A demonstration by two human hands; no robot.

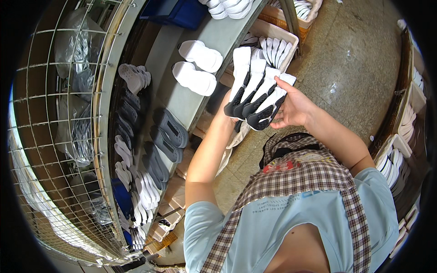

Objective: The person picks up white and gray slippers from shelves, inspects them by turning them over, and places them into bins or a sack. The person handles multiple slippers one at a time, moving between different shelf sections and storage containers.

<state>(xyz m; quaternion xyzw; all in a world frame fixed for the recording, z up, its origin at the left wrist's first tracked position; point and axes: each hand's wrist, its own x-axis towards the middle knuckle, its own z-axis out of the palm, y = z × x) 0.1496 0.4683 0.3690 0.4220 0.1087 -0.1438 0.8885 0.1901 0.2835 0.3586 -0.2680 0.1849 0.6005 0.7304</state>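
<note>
Four black-and-white soles (255, 93) between two hands; left hand (229, 101), right hand (293, 109).

We wear a light blue short-sleeved shirt (291, 218) with small printed lettering across the chest. Over it we wear a plaid apron (314, 175) in brown, cream and dark check, its straps (227, 236) running across both shoulders. Both forearms are bare, with no gloves.
</note>
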